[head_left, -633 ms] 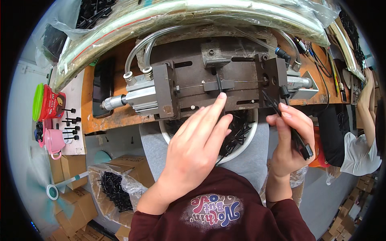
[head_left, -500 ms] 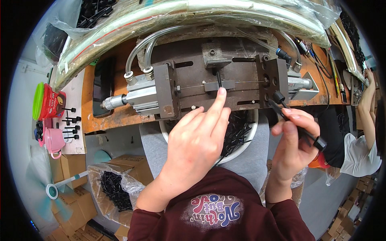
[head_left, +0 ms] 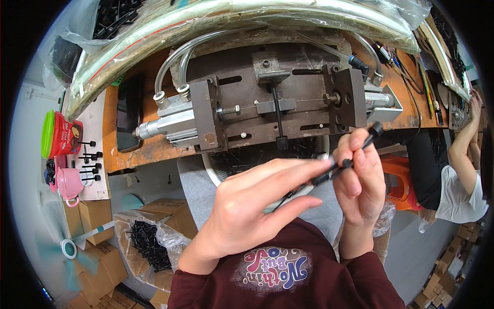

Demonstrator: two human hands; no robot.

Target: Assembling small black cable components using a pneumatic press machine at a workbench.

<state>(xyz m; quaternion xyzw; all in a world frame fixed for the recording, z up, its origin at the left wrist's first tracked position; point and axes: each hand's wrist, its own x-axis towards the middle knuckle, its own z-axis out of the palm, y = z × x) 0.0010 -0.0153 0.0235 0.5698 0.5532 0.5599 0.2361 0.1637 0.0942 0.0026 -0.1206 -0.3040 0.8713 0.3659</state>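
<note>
A black rod with a knobbed end (head_left: 279, 121) lies across the small grey block (head_left: 265, 107) in the middle of a dark metal fixture (head_left: 242, 95), its knob toward me. My right hand (head_left: 363, 177), to the right in front of the fixture, is closed around several black knobbed rods (head_left: 375, 130). My left hand (head_left: 257, 206) reaches across to it with fingers stretched and thumb apart. Its fingertips are at the lower ends of those rods; whether they touch is unclear. Below, a white tub (head_left: 210, 174) on my lap holds more black pieces, partly hidden by my left hand.
Air cylinders (head_left: 177, 126) with clear hoses flank the fixture on the wooden bench (head_left: 116, 160). At the left stand a pink cup (head_left: 69, 181), a red container (head_left: 72, 135) and a spinning fan (head_left: 68, 247). A plastic-lined box (head_left: 149, 244) holds black parts. Another person's arm (head_left: 463, 139) is at far right.
My left hand has left the fixture, moving down and right toward my right hand. My right hand has shifted left. The plungers on both sides of the fixture now stick out farther inward.
</note>
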